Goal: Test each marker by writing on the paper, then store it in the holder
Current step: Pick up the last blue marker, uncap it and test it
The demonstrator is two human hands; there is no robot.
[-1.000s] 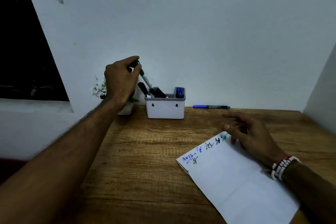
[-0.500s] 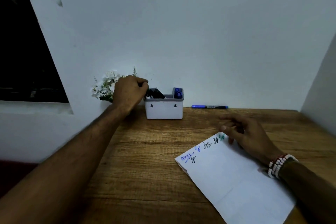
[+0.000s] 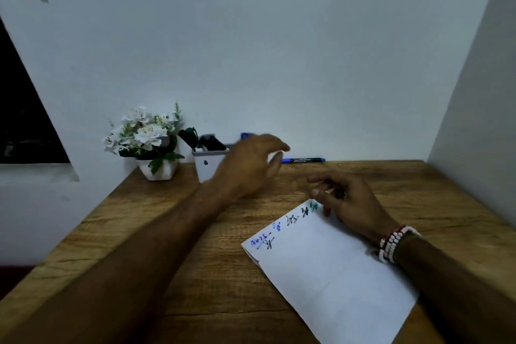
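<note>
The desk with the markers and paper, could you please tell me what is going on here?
A person is testing markers. Their left hand, open and empty, hovers in front of the holder, which has several in it; a blue marker lies by the wall. Their right hand rests on the paper, scribbled in blue, black and green.

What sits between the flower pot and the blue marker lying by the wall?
Head view: the white holder, dark markers in it, stands between the flower pot and the blue marker; the left hand covers its right part.
</note>
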